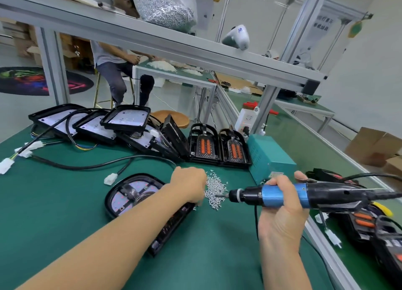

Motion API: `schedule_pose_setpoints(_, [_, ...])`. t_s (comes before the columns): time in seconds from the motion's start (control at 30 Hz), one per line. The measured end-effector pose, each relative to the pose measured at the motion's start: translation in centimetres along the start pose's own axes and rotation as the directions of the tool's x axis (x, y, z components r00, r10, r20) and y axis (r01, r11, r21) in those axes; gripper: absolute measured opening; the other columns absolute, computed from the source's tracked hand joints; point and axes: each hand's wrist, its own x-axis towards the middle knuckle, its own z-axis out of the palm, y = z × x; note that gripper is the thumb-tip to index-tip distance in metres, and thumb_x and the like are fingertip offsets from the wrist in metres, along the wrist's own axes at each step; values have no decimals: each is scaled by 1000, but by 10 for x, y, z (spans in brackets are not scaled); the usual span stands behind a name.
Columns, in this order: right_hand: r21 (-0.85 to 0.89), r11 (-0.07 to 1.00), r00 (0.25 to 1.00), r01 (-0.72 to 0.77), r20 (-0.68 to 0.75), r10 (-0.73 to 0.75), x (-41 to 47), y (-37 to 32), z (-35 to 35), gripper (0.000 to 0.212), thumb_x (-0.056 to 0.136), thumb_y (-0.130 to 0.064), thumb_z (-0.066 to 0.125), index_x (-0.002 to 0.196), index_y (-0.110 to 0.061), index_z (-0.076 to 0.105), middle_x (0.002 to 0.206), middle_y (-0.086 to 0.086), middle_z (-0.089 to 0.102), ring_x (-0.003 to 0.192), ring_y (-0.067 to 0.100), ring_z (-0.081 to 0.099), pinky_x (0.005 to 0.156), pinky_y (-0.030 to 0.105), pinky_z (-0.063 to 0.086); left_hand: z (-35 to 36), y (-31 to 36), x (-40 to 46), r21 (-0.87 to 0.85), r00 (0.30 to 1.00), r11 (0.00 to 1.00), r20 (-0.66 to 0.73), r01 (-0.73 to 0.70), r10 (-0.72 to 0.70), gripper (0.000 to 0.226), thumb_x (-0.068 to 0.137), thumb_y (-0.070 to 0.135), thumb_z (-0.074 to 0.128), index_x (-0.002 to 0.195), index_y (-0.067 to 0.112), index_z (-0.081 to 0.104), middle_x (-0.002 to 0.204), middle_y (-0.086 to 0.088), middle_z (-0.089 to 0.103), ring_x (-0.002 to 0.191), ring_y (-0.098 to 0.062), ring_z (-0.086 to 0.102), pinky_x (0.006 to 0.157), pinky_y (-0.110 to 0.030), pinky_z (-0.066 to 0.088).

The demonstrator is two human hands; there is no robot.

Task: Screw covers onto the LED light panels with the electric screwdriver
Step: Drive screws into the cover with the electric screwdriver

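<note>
A: Crowding the far edge of the green bench [65,202] is a stack of open LED panels [126,118], black frames w/ white boards facing up, leaning on each other; black cables [91,164] w/ white connectors [110,178] trail across the mat in front; right of the stack, two black covers w/ orange inserts [203,145] stand upright side by side, then a teal power box [269,157].

B: Anything blocking the work spot?

A: Left forearm lies across the near LED panel [130,194] and hides its right part; a cable runs just behind it; overhead shelf carries a clear bag of screws [165,7]; another person sits at the next table beyond.

B: Hands?

A: Left hand [189,186] is down at the loose screw pile [215,192], knuckles up; fingers hidden, so can't tell if it pinches anything. Right hand [280,205] is wrapped round the blue barrel of the electric screwdriver [282,195], thumb on top.

B: Which way does the driver point?

A: Long axis approx. horizontal, left-right; bit end points left, tip right at the screw pile, a screw at the tip; black rear end and cord go off to the right. It's held above the mat, right of the near panel.

B: Near panel's lie?

A: Flat on the mat, rounded end toward the left, long axis running diag. toward the near right.
</note>
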Motion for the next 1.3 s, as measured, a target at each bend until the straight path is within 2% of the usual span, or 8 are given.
schedule_pose_setpoints(0.1, [-21,1000,1000,8,-8,-8,2,-3,-6,36,85,10,57,92,-25,56,67,-2,54,61,12,56,64,23,50,0,6,12,205,979,978,191,29,-69,34,71,31,80,76,14,51,102,-1,65,103,-25,59,96,-42,34])
schedule_pose_setpoints(0.23, [-34,999,999,5,-32,-6,6,-5,-12,36,85,10,57,94,-24,55,67,0,54,61,12,55,65,24,49,4,14,22,281,947,959,299,31,-118,62,69,29,83,120,13,52,121,-3,58,109,-29,58,83,-38,42])
schedule_pose_setpoints(0.4, [-22,1000,999,-11,-38,11,9,-5,-13,36,85,11,57,95,-23,55,70,3,52,62,12,56,66,24,49,18,19,30,133,988,990,145,38,-57,17,79,2,66,82,9,51,90,-6,56,88,-29,59,67,-34,44])
schedule_pose_setpoints(0.53, [7,999,999,-48,-24,48,10,-2,-14,36,85,10,58,96,-24,56,72,2,52,63,12,57,71,26,49,25,23,32,136,999,990,25,39,-43,17,85,-6,46,92,9,52,96,-12,58,84,-29,55,65,-33,40])
schedule_pose_setpoints(0.8, [8,998,998,-61,7,61,7,1,-10,36,84,11,59,98,-22,56,67,-4,55,65,12,57,66,22,51,31,19,32,177,1000,984,11,-3,1,19,85,-7,46,94,5,56,103,-12,63,87,-29,59,64,-31,38])
schedule_pose_setpoints(0.97, [-10,999,998,-50,44,51,8,-3,-7,35,85,10,57,99,-22,55,75,4,52,66,13,57,74,27,49,22,11,29,-158,995,987,-92,34,-49,20,84,-1,47,66,8,50,96,-13,69,90,-30,65,71,-36,51])
schedule_pose_setpoints(1.1, [-18,999,998,-33,58,34,7,-5,-4,36,84,11,58,100,-22,55,78,8,48,67,14,56,79,31,46,9,-6,21,-546,988,838,-129,1,-85,17,84,2,61,76,15,67,73,0,67,75,-19,65,71,-30,54])
schedule_pose_setpoints(1.3, [34,998,992,-57,116,52,4,-10,2,36,84,9,57,98,-25,56,80,7,48,68,16,55,70,25,49,-4,-29,-12,-964,986,263,-71,-29,-153,10,84,-4,65,85,4,71,71,-13,71,60,-14,66,58,-21,55])
